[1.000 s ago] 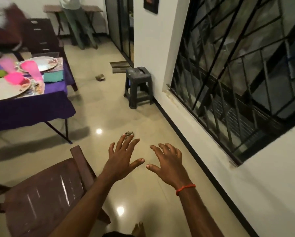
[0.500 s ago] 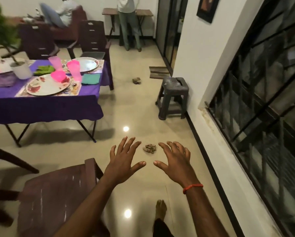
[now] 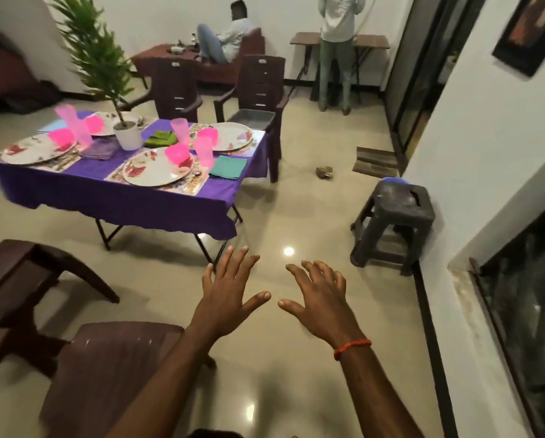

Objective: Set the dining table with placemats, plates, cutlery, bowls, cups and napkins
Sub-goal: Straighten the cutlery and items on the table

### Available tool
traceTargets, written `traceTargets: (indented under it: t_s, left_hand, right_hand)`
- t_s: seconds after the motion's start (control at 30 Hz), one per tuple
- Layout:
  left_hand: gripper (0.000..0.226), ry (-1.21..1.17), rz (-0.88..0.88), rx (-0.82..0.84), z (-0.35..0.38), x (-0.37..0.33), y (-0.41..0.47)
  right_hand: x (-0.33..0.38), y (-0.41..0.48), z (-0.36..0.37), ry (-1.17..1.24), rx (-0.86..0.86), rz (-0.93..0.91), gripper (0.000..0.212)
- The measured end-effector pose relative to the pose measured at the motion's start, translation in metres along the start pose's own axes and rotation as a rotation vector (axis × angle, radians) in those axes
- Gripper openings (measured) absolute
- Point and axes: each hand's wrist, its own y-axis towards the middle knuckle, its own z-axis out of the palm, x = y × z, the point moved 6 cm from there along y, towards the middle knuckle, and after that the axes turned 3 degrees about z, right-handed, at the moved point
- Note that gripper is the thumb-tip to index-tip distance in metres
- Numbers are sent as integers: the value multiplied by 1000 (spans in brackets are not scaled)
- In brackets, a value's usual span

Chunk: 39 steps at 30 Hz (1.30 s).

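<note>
Both hands, left [image 3: 225,300] and right [image 3: 320,303], outstretched, fingers spread, empty

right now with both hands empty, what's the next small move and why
Probably step forward to the table. The left hand and right hand are open, holding nothing, over the floor, well short of the table's edge. Plates, bowls, cups and napkins already lie there, so closing in to check each setting, or to reach the tray on the chair, seems sensible.
</note>
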Motion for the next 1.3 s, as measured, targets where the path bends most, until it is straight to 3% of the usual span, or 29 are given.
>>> traceTargets:
  t_s: [0.47,0.9,1.3]
  left_hand:
    - [85,51,-349,-55,-16,105,50]
    - [89,52,-445,-5,-35,203,173]
    - [85,76,-573,-3,-38,302,228]
  right_hand:
    - [72,151,19,-21,147,-380,71]
    - [105,323,21,-46,181,-422,74]
    - [160,443,60,-60,321,-496,76]
